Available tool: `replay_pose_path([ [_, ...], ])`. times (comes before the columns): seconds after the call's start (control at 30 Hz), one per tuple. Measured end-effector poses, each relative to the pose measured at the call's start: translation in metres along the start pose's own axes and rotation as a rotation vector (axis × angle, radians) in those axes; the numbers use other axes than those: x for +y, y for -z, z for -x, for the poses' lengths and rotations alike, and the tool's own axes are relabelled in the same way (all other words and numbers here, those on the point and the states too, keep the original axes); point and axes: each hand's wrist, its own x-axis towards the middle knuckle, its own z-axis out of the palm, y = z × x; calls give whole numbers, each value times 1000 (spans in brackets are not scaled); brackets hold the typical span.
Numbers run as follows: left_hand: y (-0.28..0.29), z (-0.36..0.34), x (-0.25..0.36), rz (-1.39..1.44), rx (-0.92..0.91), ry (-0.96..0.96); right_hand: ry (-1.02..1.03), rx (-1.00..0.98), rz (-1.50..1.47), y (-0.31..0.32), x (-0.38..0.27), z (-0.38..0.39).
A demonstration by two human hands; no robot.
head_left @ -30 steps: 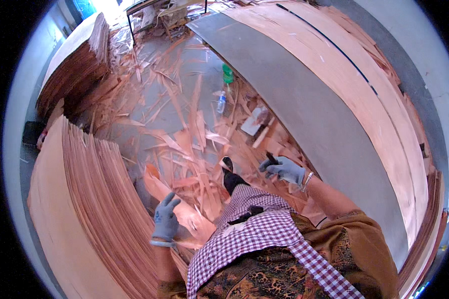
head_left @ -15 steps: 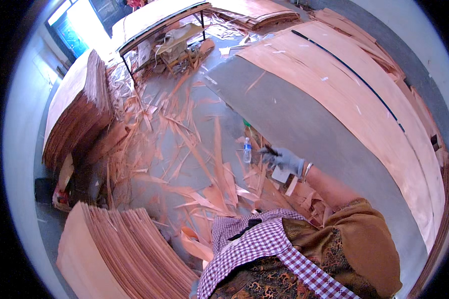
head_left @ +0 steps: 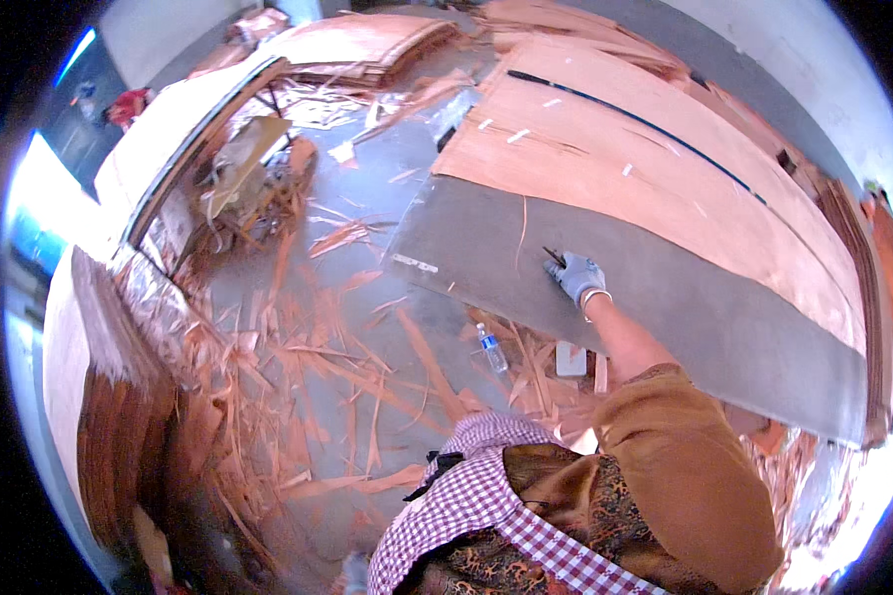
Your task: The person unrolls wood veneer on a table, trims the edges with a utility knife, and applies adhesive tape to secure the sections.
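Note:
My right hand (head_left: pixel 577 279), in a grey-blue glove, is closed on a small dark hand tool (head_left: pixel 557 258) whose exact kind I cannot make out. It is over the bare grey tabletop (head_left: pixel 655 263), close to a narrow strip of veneer (head_left: pixel 523 233). Beyond it, a wide sheet of pinkish wood veneer (head_left: pixel 655 169) covers the table's far part, with a long black rod (head_left: pixel 635 119) lying along it. At the bottom edge, beside the checked apron, a blurred grey patch looks like my left hand (head_left: pixel 355 572); its fingers cannot be made out.
Veneer scraps (head_left: pixel 367 372) litter the floor on the left. A plastic bottle (head_left: pixel 491 349) stands below the table's near edge, by a pale block (head_left: pixel 571 359). Veneer stacks (head_left: pixel 119 436) rise at far left; another table (head_left: pixel 193 119) stands behind them.
My view has turned to the right. My right hand has risen from beside the table's near edge to over the grey tabletop, still with the dark tool. A grey patch has appeared at the bottom edge.

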Motion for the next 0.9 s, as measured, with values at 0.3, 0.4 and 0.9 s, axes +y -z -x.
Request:
replay_pose_path([
  [0.3, 154, -175, 316, -243, 110, -860, -122, 54, 148, -15, -9, -1],
  [0.4, 149, -209, 383, -396, -47, -1003, -220, 23, 66, -3, -28, 6],
  [0.9, 308, -457, 322, -314, -223, -76, -591, 188, -786, -23, -170, -112],
])
